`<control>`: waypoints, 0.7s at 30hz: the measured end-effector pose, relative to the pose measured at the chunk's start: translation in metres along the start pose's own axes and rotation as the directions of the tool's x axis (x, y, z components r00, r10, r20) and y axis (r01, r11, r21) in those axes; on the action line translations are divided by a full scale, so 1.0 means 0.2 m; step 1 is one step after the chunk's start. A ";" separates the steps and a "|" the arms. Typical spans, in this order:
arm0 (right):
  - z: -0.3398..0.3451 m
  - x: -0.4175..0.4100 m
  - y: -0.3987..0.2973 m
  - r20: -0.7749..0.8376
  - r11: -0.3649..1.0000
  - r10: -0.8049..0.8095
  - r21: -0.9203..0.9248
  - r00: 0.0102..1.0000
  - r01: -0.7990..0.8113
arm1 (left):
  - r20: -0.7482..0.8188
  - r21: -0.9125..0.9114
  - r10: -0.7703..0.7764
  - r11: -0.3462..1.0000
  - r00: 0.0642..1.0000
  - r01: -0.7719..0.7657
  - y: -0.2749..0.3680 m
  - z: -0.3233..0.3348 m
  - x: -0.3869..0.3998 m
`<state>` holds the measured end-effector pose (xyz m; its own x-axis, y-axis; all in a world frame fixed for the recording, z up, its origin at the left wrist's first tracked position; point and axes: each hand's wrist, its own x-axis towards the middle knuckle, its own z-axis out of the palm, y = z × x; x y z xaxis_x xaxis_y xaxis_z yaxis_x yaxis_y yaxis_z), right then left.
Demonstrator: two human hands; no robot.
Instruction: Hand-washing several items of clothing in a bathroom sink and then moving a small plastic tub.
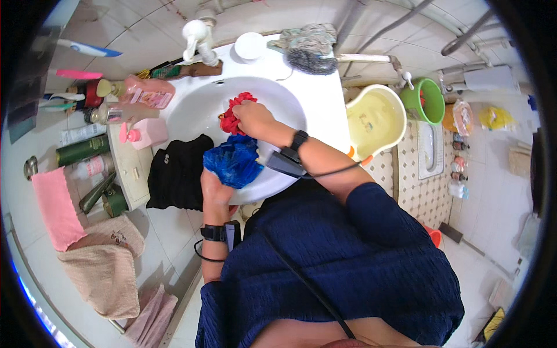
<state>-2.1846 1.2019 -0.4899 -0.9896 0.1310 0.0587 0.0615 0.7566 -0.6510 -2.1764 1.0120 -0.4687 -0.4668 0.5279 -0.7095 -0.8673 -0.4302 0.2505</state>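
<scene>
My right hand (254, 118) is closed around a bunched red cloth (237, 108) over the white washbasin (285, 98). Blue cloth (235, 162) hangs below the red one and reaches down to my left hand (216, 185), which lies under its left edge with the fingers hidden by it. Whether the blue and red parts are one piece, I cannot tell. A black garment (180, 172) drapes over the basin's left edge, beside my left hand.
A pink soap pump bottle (148, 132) and a larger pink bottle (152, 92) stand left of the basin. Behind it are a white tap (196, 37), a white bowl (250, 46) and grey rags (311, 37). A yellow tub (378, 117) and green bucket (428, 102) are at right.
</scene>
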 end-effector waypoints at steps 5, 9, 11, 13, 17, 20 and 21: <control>-0.50 -0.36 0.09 -0.174 0.945 0.167 0.309 0.970 -0.107 | 0.154 0.050 -0.054 0.998 0.987 0.047 0.04 0.17 -0.09; -0.76 -0.59 0.17 -0.232 0.705 0.490 0.672 0.841 -0.225 | 0.445 -0.099 0.023 0.995 0.895 0.024 0.09 0.17 -0.09; -0.82 -0.67 0.16 -0.263 0.577 0.549 0.806 0.793 -0.131 | 0.324 -0.043 0.038 0.999 0.945 -0.026 0.10 0.26 -0.15; -0.81 -0.71 0.20 -0.319 0.510 0.605 0.859 0.730 -0.047 | 0.413 -0.071 0.008 0.997 0.911 0.024 0.12 0.25 -0.14; -0.84 -0.70 0.10 -0.459 0.432 0.654 0.879 0.602 0.200 | 0.425 -0.081 -0.018 0.995 0.905 0.058 0.10 0.22 -0.11; -0.89 -0.69 0.08 -0.627 0.523 0.507 0.769 0.591 0.368 | 0.412 -0.052 -0.030 0.997 0.911 0.056 0.08 0.27 -0.14; -0.90 -0.70 0.10 -0.627 0.519 0.509 0.770 0.590 0.370 | 0.368 -0.072 -0.014 0.996 0.930 0.043 0.07 0.28 -0.14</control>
<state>-2.0225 1.3134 -0.3747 -0.4710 0.8641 0.1777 -0.4345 -0.0519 -0.8992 -2.1848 1.0325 -0.4079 -0.4856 0.7662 -0.4208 -0.8720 -0.4586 0.1713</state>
